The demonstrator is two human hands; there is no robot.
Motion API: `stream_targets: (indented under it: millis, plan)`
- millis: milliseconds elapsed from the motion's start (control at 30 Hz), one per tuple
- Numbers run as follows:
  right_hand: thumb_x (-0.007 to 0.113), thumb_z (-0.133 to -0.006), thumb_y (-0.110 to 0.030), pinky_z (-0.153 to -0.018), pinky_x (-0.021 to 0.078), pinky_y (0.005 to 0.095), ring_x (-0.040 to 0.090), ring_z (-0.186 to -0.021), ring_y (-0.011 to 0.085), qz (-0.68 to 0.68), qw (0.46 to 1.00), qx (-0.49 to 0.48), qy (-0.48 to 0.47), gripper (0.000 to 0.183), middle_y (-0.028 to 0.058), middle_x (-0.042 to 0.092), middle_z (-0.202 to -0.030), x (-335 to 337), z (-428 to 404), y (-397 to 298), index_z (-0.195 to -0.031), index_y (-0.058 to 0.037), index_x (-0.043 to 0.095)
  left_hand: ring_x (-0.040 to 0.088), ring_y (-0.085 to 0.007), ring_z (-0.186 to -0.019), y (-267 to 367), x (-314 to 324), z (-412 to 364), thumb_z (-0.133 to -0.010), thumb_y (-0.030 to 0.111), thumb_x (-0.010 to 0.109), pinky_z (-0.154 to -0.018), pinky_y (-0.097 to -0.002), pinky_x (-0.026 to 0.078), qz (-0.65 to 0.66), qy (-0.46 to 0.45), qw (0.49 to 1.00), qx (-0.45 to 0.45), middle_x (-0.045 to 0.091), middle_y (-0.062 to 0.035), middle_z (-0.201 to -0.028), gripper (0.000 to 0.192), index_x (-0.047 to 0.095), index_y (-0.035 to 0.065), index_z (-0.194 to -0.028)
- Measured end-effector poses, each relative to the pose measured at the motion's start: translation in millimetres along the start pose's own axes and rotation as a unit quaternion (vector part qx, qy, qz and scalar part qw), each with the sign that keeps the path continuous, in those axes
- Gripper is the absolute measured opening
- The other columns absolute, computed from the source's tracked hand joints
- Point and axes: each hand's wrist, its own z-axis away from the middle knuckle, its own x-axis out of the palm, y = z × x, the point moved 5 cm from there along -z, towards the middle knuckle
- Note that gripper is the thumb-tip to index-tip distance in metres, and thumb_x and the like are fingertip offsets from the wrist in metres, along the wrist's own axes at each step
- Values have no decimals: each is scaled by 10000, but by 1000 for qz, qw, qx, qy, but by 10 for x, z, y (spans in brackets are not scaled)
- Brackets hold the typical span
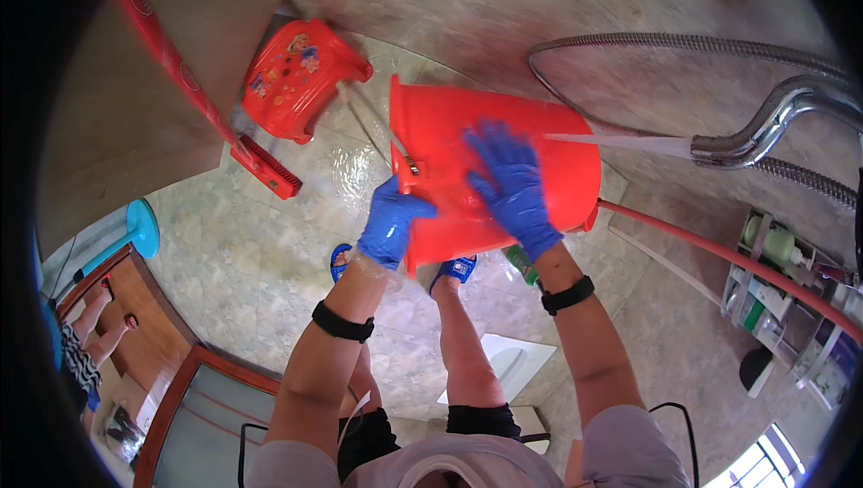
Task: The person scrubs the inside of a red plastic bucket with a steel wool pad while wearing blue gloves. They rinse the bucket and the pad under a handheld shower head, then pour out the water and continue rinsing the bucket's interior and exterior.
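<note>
A red plastic bucket point(573, 174) is held tipped on its side, its rim facing left. My left hand point(391, 225), in a wet blue glove, grips that rim with the thumb on the outer wall. My gloved right hand point(509, 181) lies over the bucket's side, fingers spread and blurred; whether it presses on the wall cannot be told. From the chrome spout point(735, 147) a stream of water point(627, 143) runs onto the bucket near its base. The bucket's wire handle point(384, 120) with a pale grip hangs out on the left. Its inside is hidden.
A red stool point(290, 83) and a red broom point(270, 174) stand at the upper left on wet floor tiles point(222, 252). A squat toilet point(506, 363) lies behind my feet. Right are a red pole point(728, 262) and a bottle rack point(762, 299). Another person's legs point(101, 333) show beyond the doorway.
</note>
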Motion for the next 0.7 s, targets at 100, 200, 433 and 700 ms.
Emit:
stream_targets:
  millis: [100, 200, 433, 700]
  plan:
    - [555, -830, -291, -1025, 259, 474, 378, -1221, 342, -6, 975, 135, 177, 457, 158, 457, -1290, -212, 174, 874, -1231, -77, 498, 627, -234, -823, 192, 34, 201, -604, -83, 572, -759, -340, 514, 94, 24, 995, 10, 631, -105, -915, 477, 565, -9, -1075]
    - [580, -810, -326, -1011, 283, 471, 400, -1200, 343, -101, 901, 374, 195, 500, 172, 492, -1237, -268, 196, 1281, -1217, -47, 502, 627, -252, -868, 148, -260, 380, -599, -91, 562, -783, -359, 519, 126, 53, 991, 10, 631, -118, -957, 482, 566, -10, -1075]
    - [591, -815, -381, -1049, 262, 415, 373, -1247, 299, 36, 990, 115, 67, 594, 193, 444, -1296, 68, -159, 16, -1258, -10, 457, 616, -274, -897, 100, -961, 600, -590, -45, 577, -859, -384, 485, 125, 113, 985, 16, 619, -121, -987, 512, 554, 2, -1099]
    - [511, -895, -350, -1059, 244, 289, 339, -1271, 183, -554, 787, 262, -76, 595, 110, 390, -1367, -286, -148, 590, -1355, -15, 335, 582, -288, -990, 18, -1419, 914, -589, -45, 546, -884, -404, 472, 142, 151, 978, -9, 585, -144, -1085, 604, 491, 4, -1188]
